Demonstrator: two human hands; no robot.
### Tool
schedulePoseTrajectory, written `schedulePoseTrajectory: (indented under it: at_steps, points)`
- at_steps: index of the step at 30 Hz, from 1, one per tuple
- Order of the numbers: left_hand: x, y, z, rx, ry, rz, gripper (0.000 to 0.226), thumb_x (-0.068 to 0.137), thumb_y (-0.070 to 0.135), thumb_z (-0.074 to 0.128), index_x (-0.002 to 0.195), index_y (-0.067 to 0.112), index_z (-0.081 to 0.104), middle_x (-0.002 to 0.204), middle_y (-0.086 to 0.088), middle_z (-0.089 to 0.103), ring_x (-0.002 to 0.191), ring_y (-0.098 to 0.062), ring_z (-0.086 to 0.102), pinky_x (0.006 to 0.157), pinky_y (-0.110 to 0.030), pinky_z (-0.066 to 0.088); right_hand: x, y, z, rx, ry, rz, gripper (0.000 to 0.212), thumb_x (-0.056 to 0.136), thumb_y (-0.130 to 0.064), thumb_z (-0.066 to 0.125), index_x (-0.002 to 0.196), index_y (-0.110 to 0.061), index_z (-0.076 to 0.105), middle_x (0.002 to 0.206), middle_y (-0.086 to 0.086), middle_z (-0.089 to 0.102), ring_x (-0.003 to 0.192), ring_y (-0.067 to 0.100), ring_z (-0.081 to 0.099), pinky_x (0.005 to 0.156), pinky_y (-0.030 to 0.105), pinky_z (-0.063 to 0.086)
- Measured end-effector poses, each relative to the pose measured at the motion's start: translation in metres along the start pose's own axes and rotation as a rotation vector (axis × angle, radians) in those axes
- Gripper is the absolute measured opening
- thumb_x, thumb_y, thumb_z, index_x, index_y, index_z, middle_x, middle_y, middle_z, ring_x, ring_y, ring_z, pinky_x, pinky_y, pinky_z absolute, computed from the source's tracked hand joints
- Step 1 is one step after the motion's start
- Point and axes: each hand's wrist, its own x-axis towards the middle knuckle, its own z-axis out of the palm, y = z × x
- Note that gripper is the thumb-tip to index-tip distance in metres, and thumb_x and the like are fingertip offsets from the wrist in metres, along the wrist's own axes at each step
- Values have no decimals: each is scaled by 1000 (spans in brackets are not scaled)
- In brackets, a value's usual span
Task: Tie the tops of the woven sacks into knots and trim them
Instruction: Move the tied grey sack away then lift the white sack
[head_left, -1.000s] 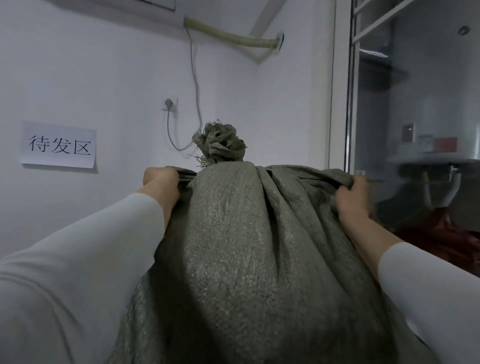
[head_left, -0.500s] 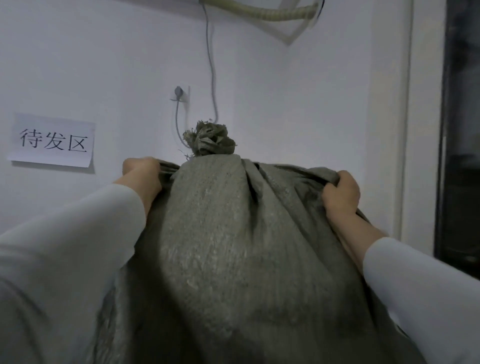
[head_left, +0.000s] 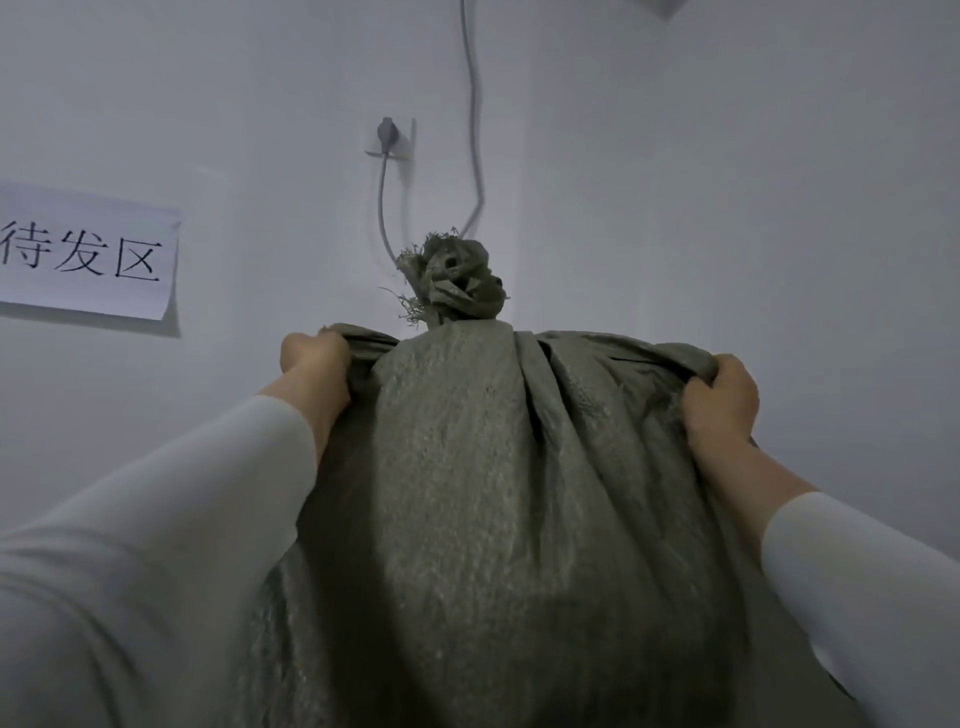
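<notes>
A full grey-green woven sack fills the middle and bottom of the head view, raised in front of me. Its top is tied in a tight knot with frayed threads sticking out on the left. My left hand grips a bunch of sack fabric at the upper left shoulder. My right hand grips a fold of fabric at the upper right shoulder. Both arms wear white sleeves. The sack's lower part is hidden below the frame.
A white wall corner stands close behind the sack. A paper sign with three black characters is stuck on the wall at left. A wall socket with a plugged grey cable sits above the knot.
The view has swung left and closer to the wall; the dark doorway at right has left the frame. Both hands keep the same grip on the sack.
</notes>
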Motion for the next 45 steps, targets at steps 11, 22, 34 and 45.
schedulePoseTrajectory:
  at_steps: [11, 22, 34, 45]
  points:
    - [80, -100, 8, 322, 74, -67, 25, 100, 18, 31, 108, 5, 51, 101, -5, 47, 91, -18, 49, 89, -28, 42, -10, 87, 80, -14, -164, 107, 21, 90, 1, 39, 102, 8, 54, 104, 24, 58, 85, 23, 47, 70, 27, 31]
    - [27, -97, -63, 840, -390, -54, 57, 79, 64, 54, 116, 21, 62, 112, -9, 63, 97, -29, 60, 94, -40, 45, -47, 88, 87, -188, -714, 164, 35, 94, -19, 45, 121, 1, 52, 125, 21, 56, 113, 34, 53, 83, 30, 39]
    - [-85, -91, -154, 1225, -462, -165, 122, 55, 65, 68, 148, 41, -8, 160, -5, -3, 146, -36, 4, 113, -59, 11, -85, 94, -9, -195, -954, 208, 119, 49, -94, 45, 148, -35, 17, 154, 8, 24, 138, 34, 30, 112, 54, 25]
    - [-62, -124, -152, 1158, -449, -20, 149, 18, 81, 71, 146, 47, 3, 157, -5, 9, 140, -36, 25, 100, -56, 43, -114, 102, -36, -273, -956, 243, 74, 83, -44, 61, 144, -15, 30, 140, 13, 45, 121, 31, 48, 93, 33, 39]
